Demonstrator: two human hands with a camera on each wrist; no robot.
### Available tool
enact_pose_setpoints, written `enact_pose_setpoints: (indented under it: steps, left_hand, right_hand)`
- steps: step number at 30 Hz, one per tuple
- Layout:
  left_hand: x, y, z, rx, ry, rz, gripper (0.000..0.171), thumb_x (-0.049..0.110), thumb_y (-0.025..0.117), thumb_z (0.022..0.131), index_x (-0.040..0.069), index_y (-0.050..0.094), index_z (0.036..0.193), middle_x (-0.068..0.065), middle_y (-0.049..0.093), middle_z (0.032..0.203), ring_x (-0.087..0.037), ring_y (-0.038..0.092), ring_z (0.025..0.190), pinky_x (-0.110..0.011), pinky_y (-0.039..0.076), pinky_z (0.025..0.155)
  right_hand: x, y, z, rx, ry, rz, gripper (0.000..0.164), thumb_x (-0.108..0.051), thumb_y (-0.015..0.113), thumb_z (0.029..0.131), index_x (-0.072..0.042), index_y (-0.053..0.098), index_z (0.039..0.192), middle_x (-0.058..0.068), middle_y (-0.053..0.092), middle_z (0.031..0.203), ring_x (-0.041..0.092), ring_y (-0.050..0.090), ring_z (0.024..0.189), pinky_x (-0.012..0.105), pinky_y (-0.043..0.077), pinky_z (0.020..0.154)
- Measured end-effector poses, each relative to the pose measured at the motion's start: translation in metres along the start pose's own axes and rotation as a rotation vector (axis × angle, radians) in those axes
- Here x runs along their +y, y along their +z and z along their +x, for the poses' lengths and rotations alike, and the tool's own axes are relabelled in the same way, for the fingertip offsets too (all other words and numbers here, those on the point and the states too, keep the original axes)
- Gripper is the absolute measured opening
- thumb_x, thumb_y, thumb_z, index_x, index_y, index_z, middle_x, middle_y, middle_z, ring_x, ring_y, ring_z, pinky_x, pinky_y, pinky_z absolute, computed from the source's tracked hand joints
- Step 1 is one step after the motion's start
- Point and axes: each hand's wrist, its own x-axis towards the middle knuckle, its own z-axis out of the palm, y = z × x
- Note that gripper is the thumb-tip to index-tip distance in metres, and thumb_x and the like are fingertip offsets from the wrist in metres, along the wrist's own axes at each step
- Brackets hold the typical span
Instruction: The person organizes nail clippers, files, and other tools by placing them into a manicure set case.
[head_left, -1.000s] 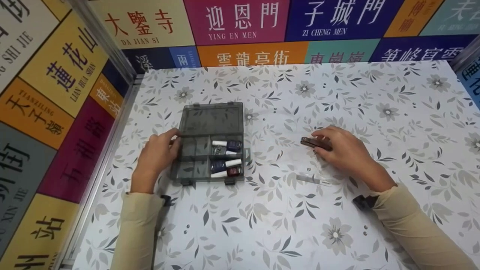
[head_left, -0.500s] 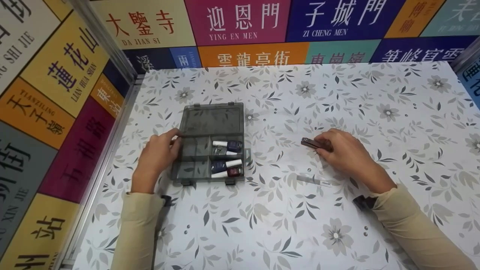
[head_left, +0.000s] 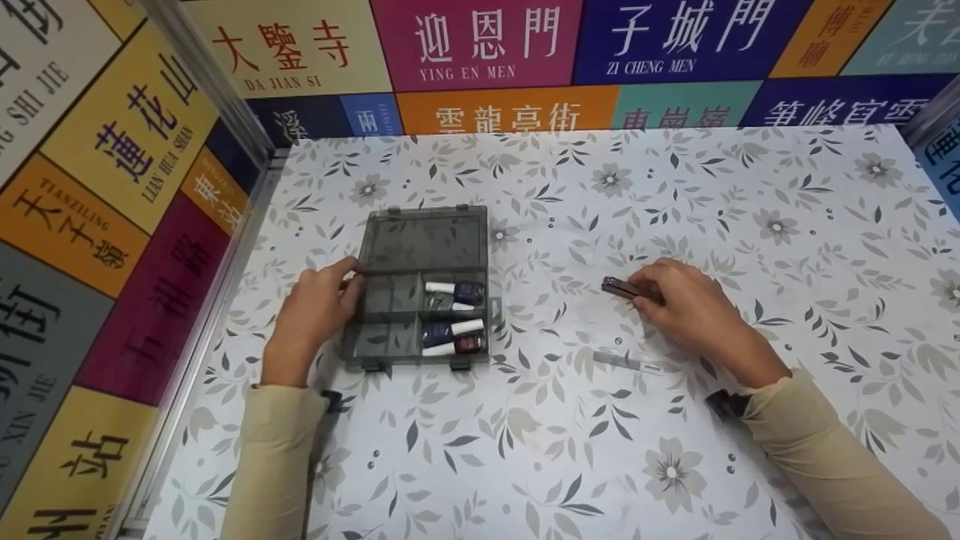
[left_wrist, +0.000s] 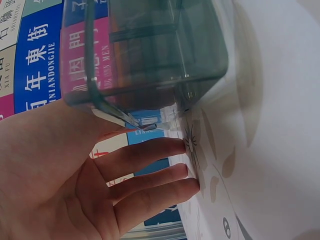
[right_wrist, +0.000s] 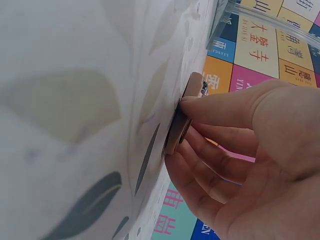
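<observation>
A smoky see-through compartment box (head_left: 386,292) lies with its lid folded back on the table in the head view. Several nail polish bottles (head_left: 454,330) with white caps fill its two right compartments. Beside the box's left edge, my left hand (head_left: 311,315) touches it near the hinge. In the left wrist view three of that hand's fingers (left_wrist: 155,155) stretch loosely towards the table, while the box hides the thumb's contact. My right hand (head_left: 694,307) pinches a brown, copper-toned nail clipper (head_left: 619,288) between thumb and fingers. The clipper (right_wrist: 185,112) is close against the tabletop in the right wrist view.
A clear flat strip (head_left: 628,360), hard to identify, lies on the table just in front of the right hand. Flower-patterned white covering spans the table (head_left: 555,450). Coloured panels with lettering (head_left: 480,45) stand along the back and left edges.
My right hand's fingers have drawn back slightly along the nail clipper, which has stayed almost in place. My left hand and the box have not visibly moved.
</observation>
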Motion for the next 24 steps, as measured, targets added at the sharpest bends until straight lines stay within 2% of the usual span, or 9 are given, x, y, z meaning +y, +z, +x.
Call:
enact_pose_setpoints:
  steps: [7, 14, 24]
  left_hand:
    - [0.0, 0.0, 0.0, 0.009, -0.006, 0.004, 0.018, 0.017, 0.061, 0.11, 0.011, 0.072, 0.123, -0.024, 0.08, 0.11, -0.042, 0.078, 0.098, -0.059, 0.058, 0.08]
    - [0.002, 0.0, 0.0, -0.002, -0.021, 0.007, 0.021, 0.016, 0.059, 0.111, 0.009, 0.071, 0.127, -0.028, 0.077, 0.124, -0.046, 0.077, 0.111, -0.062, 0.06, 0.087]
    - [0.001, 0.0, 0.001, -0.013, -0.036, 0.009, 0.021, 0.018, 0.058, 0.112, 0.01, 0.071, 0.126, -0.026, 0.077, 0.124, -0.045, 0.077, 0.111, -0.062, 0.06, 0.088]
  right_hand:
    - [-0.003, 0.002, 0.0, 0.033, -0.017, -0.009, 0.025, -0.005, 0.075, 0.097, -0.005, 0.078, 0.122, 0.014, 0.073, 0.113, 0.032, 0.069, 0.102, 0.052, 0.052, 0.088]
    - [-0.007, 0.003, -0.001, 0.093, -0.034, -0.041, 0.022, -0.008, 0.075, 0.099, -0.01, 0.078, 0.121, 0.009, 0.072, 0.118, 0.031, 0.067, 0.106, 0.055, 0.052, 0.089]
    - [-0.018, 0.011, 0.0, 0.126, -0.081, -0.003, 0.021, -0.008, 0.074, 0.1, -0.008, 0.075, 0.122, 0.01, 0.071, 0.115, 0.031, 0.065, 0.105, 0.052, 0.05, 0.091]
